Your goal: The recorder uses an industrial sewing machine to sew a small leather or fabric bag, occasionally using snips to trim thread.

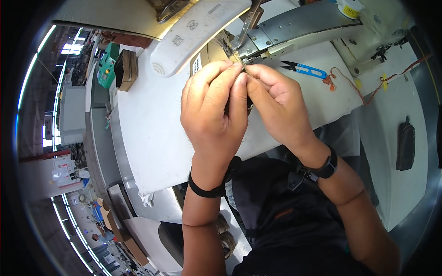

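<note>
My left hand (212, 101) and my right hand (278, 103) meet fingertip to fingertip just in front of a sewing machine's needle area (230, 43). Both are closed, thumbs and forefingers pinching together. Between them shows a bit of a small dark piece (250, 105); the fingers cover most of it, so its kind cannot be told. Blue-handled thread snips (307, 70) with dark blades lie to the right of my right hand.
The machine's white lit head (195, 34) and metal arm (304, 25) rise behind my hands. A reddish cord (350, 83) trails from the snips. A dark pouch (405, 145) lies far right; a brown case (126, 70) and green box (107, 65) stand at the left of the white table (156, 142).
</note>
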Motion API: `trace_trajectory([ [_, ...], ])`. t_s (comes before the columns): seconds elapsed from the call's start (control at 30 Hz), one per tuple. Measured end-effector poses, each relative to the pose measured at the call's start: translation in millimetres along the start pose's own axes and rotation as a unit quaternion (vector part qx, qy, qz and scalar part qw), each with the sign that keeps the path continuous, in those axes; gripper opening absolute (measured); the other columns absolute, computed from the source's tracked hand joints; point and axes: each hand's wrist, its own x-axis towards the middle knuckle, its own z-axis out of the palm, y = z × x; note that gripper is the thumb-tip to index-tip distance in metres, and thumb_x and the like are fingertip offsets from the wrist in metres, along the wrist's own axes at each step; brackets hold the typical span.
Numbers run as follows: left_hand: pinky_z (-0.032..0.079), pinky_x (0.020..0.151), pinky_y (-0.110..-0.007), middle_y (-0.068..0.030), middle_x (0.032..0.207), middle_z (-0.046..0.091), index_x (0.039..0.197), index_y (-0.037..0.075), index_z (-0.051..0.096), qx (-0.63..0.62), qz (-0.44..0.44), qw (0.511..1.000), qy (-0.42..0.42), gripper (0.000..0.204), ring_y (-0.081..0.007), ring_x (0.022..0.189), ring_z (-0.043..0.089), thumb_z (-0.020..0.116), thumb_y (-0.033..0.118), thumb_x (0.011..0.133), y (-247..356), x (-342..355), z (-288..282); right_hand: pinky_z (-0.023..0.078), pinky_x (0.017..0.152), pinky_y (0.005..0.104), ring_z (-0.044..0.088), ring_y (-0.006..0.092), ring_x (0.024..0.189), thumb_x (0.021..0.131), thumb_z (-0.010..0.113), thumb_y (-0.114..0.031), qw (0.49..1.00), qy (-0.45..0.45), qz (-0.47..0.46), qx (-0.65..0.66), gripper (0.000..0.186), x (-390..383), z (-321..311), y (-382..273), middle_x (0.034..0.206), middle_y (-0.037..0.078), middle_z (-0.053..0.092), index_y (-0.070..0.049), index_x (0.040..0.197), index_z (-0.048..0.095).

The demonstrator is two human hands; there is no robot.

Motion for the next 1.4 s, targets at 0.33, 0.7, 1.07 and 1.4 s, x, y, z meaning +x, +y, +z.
trace_trajectory([
  [0.33,0.046,0.090,-0.035,0.0005,0.102,0.071,0.114,0.013,0.083,0.108,0.071,0.991,0.012,0.030,-0.0206,0.096,0.066,0.086,0.007,0.085,2,-14,-10,0.049,0.064,0.0250,0.060,0.0069,0.076,0.099,0.070,-0.008,0.984,0.102,-0.098,-0.112,0.022,-17,-1,10,0.098,0.006,0.071,0.003,0.118,0.075],
  [0.7,0.047,0.088,-0.035,-0.0003,0.100,0.072,0.110,0.013,0.083,0.052,0.084,0.995,-0.008,0.026,-0.0220,0.093,0.066,0.086,0.007,0.085,-26,7,-7,0.048,0.066,0.0188,0.060,0.0007,0.080,0.104,0.070,-0.008,0.997,0.066,-0.047,-0.020,0.023,2,4,6,0.095,0.000,0.074,0.004,0.123,0.072],
  [1.07,0.047,0.085,-0.035,-0.0046,0.105,0.068,0.117,0.010,0.080,0.130,0.095,0.987,0.031,0.025,-0.0215,0.093,0.061,0.083,0.011,0.092,-33,-6,-10,0.045,0.062,0.0168,0.060,-0.0012,0.076,0.102,0.071,-0.002,0.995,0.086,-0.048,-0.026,0.015,5,11,8,0.093,-0.001,0.072,0.005,0.115,0.068],
  [1.4,0.057,0.066,-0.032,-0.0078,0.098,0.073,0.115,0.006,0.080,0.044,0.329,0.932,-0.146,0.038,-0.0223,0.081,0.073,0.090,0.000,0.078,-66,65,-43,0.040,0.052,0.0400,0.049,0.0244,0.049,0.094,0.075,-0.026,0.933,0.121,-0.073,-0.330,0.036,17,13,-7,0.057,0.012,0.053,0.000,0.073,0.062],
])
